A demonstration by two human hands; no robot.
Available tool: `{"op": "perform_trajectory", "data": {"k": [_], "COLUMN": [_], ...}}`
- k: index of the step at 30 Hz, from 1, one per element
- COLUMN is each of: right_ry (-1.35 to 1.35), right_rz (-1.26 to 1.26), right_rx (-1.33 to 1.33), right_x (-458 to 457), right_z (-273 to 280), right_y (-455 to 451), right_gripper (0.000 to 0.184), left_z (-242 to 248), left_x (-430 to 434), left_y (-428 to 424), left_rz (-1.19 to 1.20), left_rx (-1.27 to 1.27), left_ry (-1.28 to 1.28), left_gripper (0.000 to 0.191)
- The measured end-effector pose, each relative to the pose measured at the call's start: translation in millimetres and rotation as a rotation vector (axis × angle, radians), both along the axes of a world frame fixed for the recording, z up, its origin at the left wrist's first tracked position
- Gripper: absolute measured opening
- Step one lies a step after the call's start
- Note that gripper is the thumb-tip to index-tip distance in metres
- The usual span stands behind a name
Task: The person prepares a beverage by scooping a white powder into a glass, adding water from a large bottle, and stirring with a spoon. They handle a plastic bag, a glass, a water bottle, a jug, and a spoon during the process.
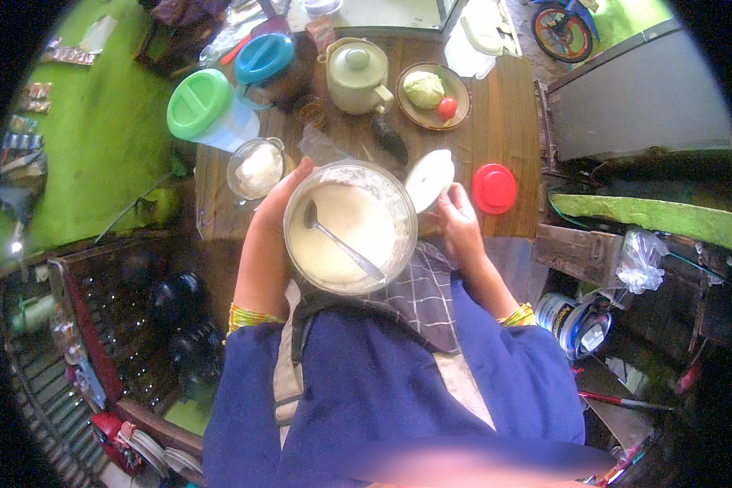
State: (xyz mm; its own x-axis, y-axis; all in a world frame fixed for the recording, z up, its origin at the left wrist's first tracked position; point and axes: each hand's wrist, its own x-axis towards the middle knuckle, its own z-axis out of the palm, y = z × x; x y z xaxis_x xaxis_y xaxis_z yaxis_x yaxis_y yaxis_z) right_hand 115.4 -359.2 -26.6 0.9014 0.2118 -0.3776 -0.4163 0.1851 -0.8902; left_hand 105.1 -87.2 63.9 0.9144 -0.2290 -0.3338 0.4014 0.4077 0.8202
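My left hand (285,188) grips the left side of a clear round tub (410,229), its thumb up by the rim. Inside the tub is a pale cream-coloured content (326,259); whether it is powder or batter I cannot tell. A metal spoon (344,245) lies slantwise across that content. Between the fingers of my right hand (460,222) is a white lid (428,183), tilted beside the tub's right rim. To the right of this lid, a red round lid (494,189) rests on the wooden table (506,134).
Left of the tub stand a small glass bowl (256,169) with white content, a green-lidded container (204,107) and a blue-lidded pitcher (265,64). Farther back are a lidded teapot (358,76), a plate (405,113) with cabbage and tomato, and a white lidded container (473,46).
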Motion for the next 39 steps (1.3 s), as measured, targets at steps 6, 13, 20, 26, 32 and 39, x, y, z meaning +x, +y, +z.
{"op": "perform_trajectory", "data": {"k": [6,13,20,26,32,39], "right_ry": [-0.562,-0.258,-0.160,-0.228,-0.311,-0.308], "right_rz": [0.020,-0.285,-0.464,-0.413,-0.400,-0.805], "right_rx": [-0.462,0.034,0.270,0.429,-0.114,0.047], "right_x": [-8.5,12.9,68.3,115.1,138.6,142.1], "right_z": [28.6,29.7,-38.4,-117.3,-154.6,-87.9], "right_y": [21.6,1.7,-51.4,-73.3,-85.6,-137.6], "right_gripper": [0.042,0.039,0.038,0.031,0.033,0.024], "left_z": [-47.6,-96.3,-188.1,-243.9,-288.3,-248.3], "left_x": [10.8,65.9,101.6,116.9,117.7,94.3], "left_y": [-8.7,-48.7,-129.6,-152.8,-160.9,-132.4], "left_rz": [-0.083,-0.293,-0.219,-0.087,-0.006,-0.051], "left_rx": [-0.169,0.055,-0.144,-0.165,0.183,0.635], "left_ry": [0.030,-0.037,-0.106,-0.068,-0.189,-0.132], "left_gripper": [0.072,0.069,0.062,0.038,0.035,0.039]}}
